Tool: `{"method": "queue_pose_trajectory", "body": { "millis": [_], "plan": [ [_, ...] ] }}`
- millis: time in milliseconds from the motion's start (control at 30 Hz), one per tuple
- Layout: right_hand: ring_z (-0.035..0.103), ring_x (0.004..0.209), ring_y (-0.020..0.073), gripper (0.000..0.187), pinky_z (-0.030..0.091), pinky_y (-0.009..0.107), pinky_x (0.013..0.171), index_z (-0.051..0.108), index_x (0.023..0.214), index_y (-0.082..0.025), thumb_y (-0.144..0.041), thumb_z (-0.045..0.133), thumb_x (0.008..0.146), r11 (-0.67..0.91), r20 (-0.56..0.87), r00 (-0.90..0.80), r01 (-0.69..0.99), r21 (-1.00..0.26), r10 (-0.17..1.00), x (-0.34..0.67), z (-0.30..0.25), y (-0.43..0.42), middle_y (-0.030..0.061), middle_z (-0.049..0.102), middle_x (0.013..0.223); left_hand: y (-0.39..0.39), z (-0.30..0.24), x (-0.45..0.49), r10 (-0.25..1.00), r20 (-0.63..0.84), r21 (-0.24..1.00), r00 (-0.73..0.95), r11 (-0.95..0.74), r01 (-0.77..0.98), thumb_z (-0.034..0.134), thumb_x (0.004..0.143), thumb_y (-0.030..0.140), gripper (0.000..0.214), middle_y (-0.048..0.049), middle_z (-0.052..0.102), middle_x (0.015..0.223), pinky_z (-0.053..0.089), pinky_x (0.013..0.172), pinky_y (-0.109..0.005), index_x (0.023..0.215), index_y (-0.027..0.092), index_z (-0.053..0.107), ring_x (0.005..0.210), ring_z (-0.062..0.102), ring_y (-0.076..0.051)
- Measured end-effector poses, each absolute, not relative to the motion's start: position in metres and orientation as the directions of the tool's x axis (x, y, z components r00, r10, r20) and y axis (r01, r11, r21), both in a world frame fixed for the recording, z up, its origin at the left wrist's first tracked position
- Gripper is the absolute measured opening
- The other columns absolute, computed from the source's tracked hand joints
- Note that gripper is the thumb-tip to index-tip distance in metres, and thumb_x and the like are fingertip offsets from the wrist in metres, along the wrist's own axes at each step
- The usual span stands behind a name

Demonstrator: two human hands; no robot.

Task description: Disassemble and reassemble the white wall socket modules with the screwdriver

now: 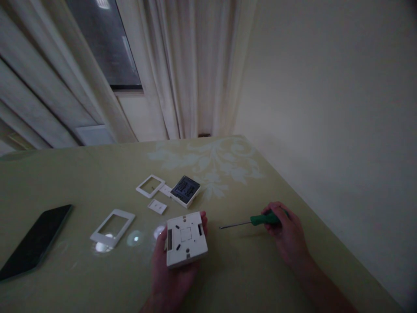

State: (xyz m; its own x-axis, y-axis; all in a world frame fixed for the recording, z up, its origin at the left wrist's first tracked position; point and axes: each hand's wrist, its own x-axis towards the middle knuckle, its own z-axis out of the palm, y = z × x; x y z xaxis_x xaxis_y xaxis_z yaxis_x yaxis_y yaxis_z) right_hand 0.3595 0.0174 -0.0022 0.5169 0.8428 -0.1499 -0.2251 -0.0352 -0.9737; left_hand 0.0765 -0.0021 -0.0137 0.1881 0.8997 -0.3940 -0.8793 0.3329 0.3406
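Observation:
My left hand (174,280) grips a white square plastic switch box (187,248) from below and the sides, its flat face with slots and small holes turned up. To the right, my right hand (286,230) is closed round the green handle of a screwdriver (257,220). The metal shaft points left toward the box, its tip apart from it. Just beyond the box lies a white module with a dark circuit board (185,190). Near it are a white square frame (143,190) and a small white plastic piece (157,206).
A larger white frame (101,238) lies left of my left hand. Farther left is a dark flat device (37,241), like a tablet or phone. The green table (97,174) meets a pale wall (335,108) on the right. Curtains (195,69) hang behind it.

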Motion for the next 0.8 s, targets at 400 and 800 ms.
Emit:
{"method": "queue_pose_trajectory", "body": {
  "millis": [400,800],
  "plan": [
    [0.055,0.047,0.0111,0.051,0.040,0.020,0.036,0.073,0.069,-0.019,-0.063,0.096,0.061,-0.050,-0.154,0.505,-0.214,-0.975,0.849,0.3581,-0.0017,0.0177,0.0015,0.066,0.067,0.0024,-0.0091,0.0753,0.868,-0.489,0.349,0.082,0.280,-0.894,0.046,0.107,0.028,0.054,-0.0267,0.078,0.132,0.067,0.097,-0.044,0.153,0.002,0.056,0.122,0.078,-0.035],
    [0.054,0.046,0.0123,0.049,0.041,0.021,0.035,0.071,0.070,-0.019,-0.061,0.095,0.062,-0.031,-0.132,0.523,-0.197,-0.980,0.842,0.3593,-0.0028,0.0199,0.0025,0.068,0.066,0.0005,-0.0173,0.0672,0.866,-0.500,0.393,0.003,0.230,-0.890,0.051,0.103,0.012,0.056,-0.0098,0.084,0.126,0.071,0.085,-0.038,0.157,0.025,0.058,0.107,0.084,-0.030]
  ]
}}
